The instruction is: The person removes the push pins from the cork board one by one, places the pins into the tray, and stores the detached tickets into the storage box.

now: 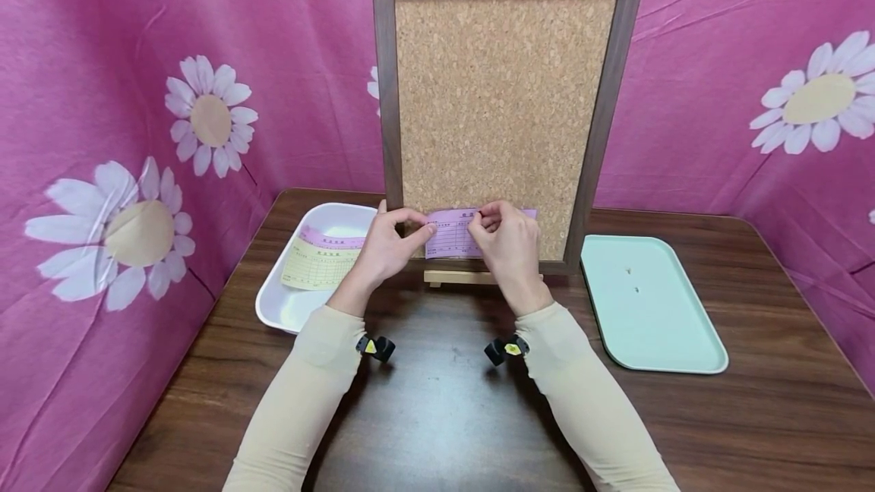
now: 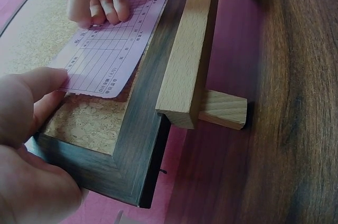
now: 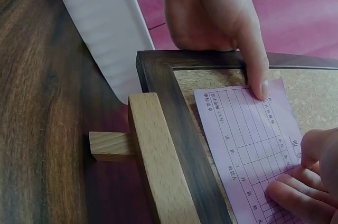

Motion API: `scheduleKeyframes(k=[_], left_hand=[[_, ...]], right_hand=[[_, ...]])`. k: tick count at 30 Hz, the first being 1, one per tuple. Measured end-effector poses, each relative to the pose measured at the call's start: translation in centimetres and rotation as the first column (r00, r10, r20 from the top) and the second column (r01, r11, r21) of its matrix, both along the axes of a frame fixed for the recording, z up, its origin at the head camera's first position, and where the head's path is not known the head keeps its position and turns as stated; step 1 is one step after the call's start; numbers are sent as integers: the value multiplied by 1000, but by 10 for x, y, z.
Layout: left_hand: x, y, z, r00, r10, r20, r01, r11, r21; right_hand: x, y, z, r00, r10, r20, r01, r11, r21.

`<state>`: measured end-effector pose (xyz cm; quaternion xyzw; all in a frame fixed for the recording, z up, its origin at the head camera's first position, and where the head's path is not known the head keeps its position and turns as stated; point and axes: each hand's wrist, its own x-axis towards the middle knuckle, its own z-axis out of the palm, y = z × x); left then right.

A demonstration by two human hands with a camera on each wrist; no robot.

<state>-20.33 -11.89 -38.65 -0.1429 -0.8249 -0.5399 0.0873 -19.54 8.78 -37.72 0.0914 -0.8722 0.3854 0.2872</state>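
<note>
A pink receipt slip with printed lines lies sideways against the bottom of a cork board with a dark wooden frame. At the slip's left end my left hand pinches its upper corner between thumb and forefinger; the right wrist view shows that thumb on the paper, with the palm beside the frame. My right hand is at the slip's top middle, thumb and forefinger pinched together against it. Whatever sits between those fingertips is hidden. Its other fingers curl close to the paper.
The board leans on a small wooden easel. To its left, a white tub holds a yellow slip and another pink slip. Rightward, a mint tray carries two tiny objects. A pink flowered cloth hangs behind.
</note>
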Motion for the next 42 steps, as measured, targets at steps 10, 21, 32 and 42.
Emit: scheduleKeyframes(k=[10, 21, 32, 42], left_hand=[[0, 0, 1, 1000, -1, -2, 1, 1000, 1], [-1, 2, 0, 1000, 20, 14, -20, 1000, 3], [-1, 2, 1, 999, 30, 18, -30, 1000, 2], [0, 2, 0, 999, 33, 25, -33, 999, -2]], right_hand=[[1, 0, -2, 1000, 6, 6, -6, 1000, 10], [-2, 2, -3, 1000, 19, -2, -19, 1000, -17], [0, 4, -2, 999, 30, 13, -30, 999, -30], [4, 5, 0, 999, 36, 27, -35, 999, -39]])
